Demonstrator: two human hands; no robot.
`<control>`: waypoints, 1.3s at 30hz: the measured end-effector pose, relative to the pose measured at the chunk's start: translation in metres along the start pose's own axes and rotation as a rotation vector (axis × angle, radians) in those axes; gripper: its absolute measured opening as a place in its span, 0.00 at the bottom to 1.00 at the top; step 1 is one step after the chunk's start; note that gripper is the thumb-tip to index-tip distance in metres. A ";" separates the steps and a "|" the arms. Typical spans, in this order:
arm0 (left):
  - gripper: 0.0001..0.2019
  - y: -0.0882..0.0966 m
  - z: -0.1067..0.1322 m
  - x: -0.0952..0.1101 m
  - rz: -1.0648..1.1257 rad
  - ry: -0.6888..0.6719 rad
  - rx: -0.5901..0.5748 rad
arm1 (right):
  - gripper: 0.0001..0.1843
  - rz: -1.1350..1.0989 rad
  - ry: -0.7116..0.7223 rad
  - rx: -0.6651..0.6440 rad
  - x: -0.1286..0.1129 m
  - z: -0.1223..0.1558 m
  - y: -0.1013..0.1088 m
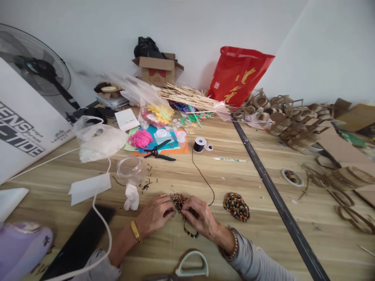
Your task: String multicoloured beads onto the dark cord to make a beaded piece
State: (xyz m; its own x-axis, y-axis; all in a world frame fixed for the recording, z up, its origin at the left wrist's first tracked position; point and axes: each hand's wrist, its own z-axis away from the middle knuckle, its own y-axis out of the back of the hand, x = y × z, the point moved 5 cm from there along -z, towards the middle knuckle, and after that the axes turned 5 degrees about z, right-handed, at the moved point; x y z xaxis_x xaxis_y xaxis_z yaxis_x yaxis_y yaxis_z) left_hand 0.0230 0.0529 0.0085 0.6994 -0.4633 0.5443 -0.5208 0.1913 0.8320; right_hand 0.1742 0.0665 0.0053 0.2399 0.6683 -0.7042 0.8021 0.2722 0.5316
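Small multicoloured beads [177, 198] lie bunched on the wooden table between my two hands. My left hand [156, 214], with a gold bracelet at the wrist, is at their left side, thumb and fingers curled together; what they pinch is too small to make out. Thumb and forefinger of my right hand [199, 215] are closed on a dark cord, from which a short beaded strand [191, 234] hangs in a curve below. Further right lies a coiled heap of beaded strings [236, 207]. Black cord runs from a spool [200, 144] toward my right hand.
Scissors [191, 265] lie at the front edge. Pliers [159, 150], pink yarn [140, 139] and a clear plastic jar [129, 168] are beyond my left hand. A white cable [101, 218] crosses the black tablet-like slab [80, 242]. A dark strip [263, 177] runs along the table at right.
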 end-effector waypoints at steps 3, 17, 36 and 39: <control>0.06 0.005 -0.001 0.002 0.092 0.012 0.068 | 0.05 0.007 -0.005 -0.007 0.000 0.000 0.000; 0.03 0.009 -0.007 -0.008 0.750 0.295 0.114 | 0.06 0.013 0.005 0.035 -0.004 0.000 0.004; 0.03 0.007 -0.008 -0.009 0.763 0.274 0.087 | 0.06 0.015 0.016 0.031 -0.004 0.000 0.003; 0.03 0.008 -0.008 -0.007 0.751 0.255 0.090 | 0.05 0.012 0.016 0.031 -0.002 0.001 0.002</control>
State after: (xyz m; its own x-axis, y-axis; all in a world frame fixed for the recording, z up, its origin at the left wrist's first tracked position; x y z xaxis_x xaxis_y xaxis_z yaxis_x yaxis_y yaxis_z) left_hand 0.0177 0.0651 0.0122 0.2305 -0.0242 0.9728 -0.9271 0.2983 0.2271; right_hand 0.1757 0.0648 0.0074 0.2407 0.6823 -0.6903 0.8159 0.2430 0.5247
